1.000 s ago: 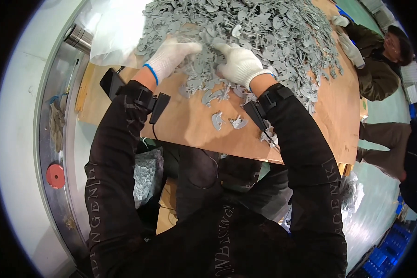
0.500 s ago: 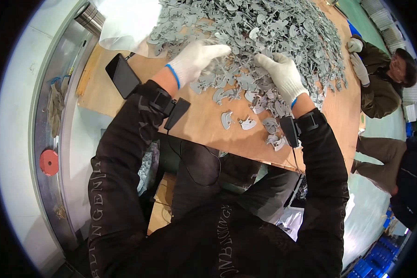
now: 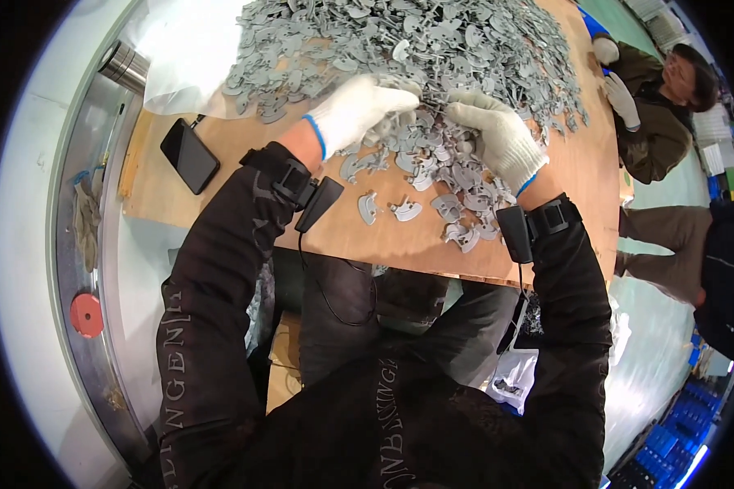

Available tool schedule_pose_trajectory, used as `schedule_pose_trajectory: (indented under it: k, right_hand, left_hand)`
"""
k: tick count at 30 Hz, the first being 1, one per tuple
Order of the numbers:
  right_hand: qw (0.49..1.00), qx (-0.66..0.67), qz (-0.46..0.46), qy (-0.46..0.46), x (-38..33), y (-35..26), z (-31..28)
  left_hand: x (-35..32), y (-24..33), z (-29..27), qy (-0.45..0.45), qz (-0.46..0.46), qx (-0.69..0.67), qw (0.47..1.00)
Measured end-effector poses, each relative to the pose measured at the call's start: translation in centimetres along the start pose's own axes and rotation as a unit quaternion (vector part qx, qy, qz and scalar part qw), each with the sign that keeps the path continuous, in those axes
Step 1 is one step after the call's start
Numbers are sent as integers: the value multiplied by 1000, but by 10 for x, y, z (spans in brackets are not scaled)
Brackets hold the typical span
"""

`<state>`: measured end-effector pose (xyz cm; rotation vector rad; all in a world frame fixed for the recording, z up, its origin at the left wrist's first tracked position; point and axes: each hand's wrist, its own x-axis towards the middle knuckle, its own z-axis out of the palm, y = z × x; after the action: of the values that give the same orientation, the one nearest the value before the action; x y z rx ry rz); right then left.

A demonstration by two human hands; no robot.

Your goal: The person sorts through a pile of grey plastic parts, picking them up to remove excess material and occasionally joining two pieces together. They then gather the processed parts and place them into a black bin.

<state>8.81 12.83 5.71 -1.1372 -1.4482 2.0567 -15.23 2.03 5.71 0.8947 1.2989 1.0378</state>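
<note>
My left hand (image 3: 365, 112), in a white knit glove with a blue cuff, is closed at the near edge of a heap of small grey curved parts (image 3: 334, 49). Facing it, my right hand (image 3: 501, 137) in a matching glove has its fingers bent together. A grey part (image 3: 435, 101) shows in the narrow gap between the two sets of fingertips, its outline hard to tell from the heap behind. Below the hands lie loose parts, among them a curved piece (image 3: 369, 209) and another curved piece (image 3: 405, 209) set apart on the wooden table (image 3: 302, 236).
A black phone (image 3: 190, 156) lies at the table's left, near a clear plastic sheet (image 3: 189, 73) and a steel cylinder (image 3: 124, 67). Across the right edge sits a gloved person (image 3: 656, 106). Blue bins (image 3: 669, 440) stand at the lower right; a red disc (image 3: 86, 315) is far left.
My hands have come slightly closer together, fingertips now nearly meeting. The table and the things on it have shifted left in the picture.
</note>
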Motion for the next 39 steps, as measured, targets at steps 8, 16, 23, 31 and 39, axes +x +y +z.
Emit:
schedule_pose_trajectory:
  k: [8,16,23,31,39]
  right_hand:
    - [968,-239,-22,77,-10,-10,-1]
    - [805,-557,-180,95,48,-11,24]
    - [771,-621,-125,70,54,-19,35]
    - [755,-644,-113,52,56,-17,19]
    - [779,-577,-222,104,38,1,-14]
  left_hand:
    - [11,11,-9,91,-27,38,995]
    - [15,7,-18,73,209,509,832]
    - [20,23,2,1,91,690,718]
    - [18,17,-32,59,103,472,874]
    - [-19,29,-34,73,-74,79,991]
